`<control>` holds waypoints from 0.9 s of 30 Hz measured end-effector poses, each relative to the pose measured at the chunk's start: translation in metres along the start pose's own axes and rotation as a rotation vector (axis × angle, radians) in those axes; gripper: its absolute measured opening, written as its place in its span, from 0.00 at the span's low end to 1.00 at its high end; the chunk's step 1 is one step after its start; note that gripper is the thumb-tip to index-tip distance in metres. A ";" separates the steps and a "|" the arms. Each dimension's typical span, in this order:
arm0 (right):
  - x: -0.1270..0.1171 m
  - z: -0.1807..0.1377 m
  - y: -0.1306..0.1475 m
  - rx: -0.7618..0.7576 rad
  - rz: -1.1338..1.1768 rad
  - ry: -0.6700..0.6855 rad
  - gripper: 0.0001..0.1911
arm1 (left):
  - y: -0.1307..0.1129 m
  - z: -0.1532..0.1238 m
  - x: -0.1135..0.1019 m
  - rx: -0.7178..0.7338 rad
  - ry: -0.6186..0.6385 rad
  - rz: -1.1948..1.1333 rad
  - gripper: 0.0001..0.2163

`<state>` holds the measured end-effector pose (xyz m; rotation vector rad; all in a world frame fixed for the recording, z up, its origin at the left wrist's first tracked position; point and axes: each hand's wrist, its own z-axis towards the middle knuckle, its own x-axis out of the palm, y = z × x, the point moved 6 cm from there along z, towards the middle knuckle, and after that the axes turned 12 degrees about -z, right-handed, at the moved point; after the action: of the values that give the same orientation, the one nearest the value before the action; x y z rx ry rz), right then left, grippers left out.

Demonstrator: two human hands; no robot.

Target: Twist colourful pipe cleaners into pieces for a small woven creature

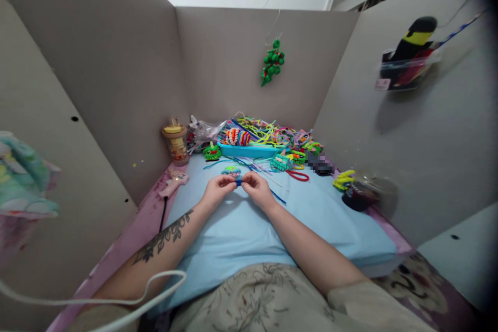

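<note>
My left hand (218, 190) and my right hand (257, 188) meet over a light blue cloth (249, 228), fingers pinched together on a small blue pipe cleaner piece (238, 182) held between them. A small green and blue pipe cleaner figure (232, 170) lies just beyond my fingers. A blue pipe cleaner strand (278, 196) trails on the cloth beside my right hand.
A turquoise tray (249, 151) with several coloured pipe cleaners and finished figures stands at the back. A pink glue gun (173, 183) lies at the left, a cup (176, 142) behind it. Grey board walls enclose the space; a green ornament (273, 61) hangs on the back wall.
</note>
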<state>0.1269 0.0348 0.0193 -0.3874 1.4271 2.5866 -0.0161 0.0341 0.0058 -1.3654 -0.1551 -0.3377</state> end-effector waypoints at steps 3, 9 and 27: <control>0.001 0.000 -0.001 -0.002 -0.006 0.005 0.01 | -0.001 0.000 0.000 0.032 0.002 0.039 0.10; 0.003 -0.001 -0.003 0.002 0.016 0.023 0.02 | 0.001 0.002 -0.002 0.019 0.000 0.087 0.10; 0.007 -0.001 -0.003 0.033 0.071 0.060 0.05 | -0.006 -0.002 0.000 -0.038 -0.080 0.076 0.09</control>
<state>0.1211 0.0357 0.0138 -0.4197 1.5283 2.6242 -0.0183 0.0316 0.0110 -1.4196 -0.1638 -0.2233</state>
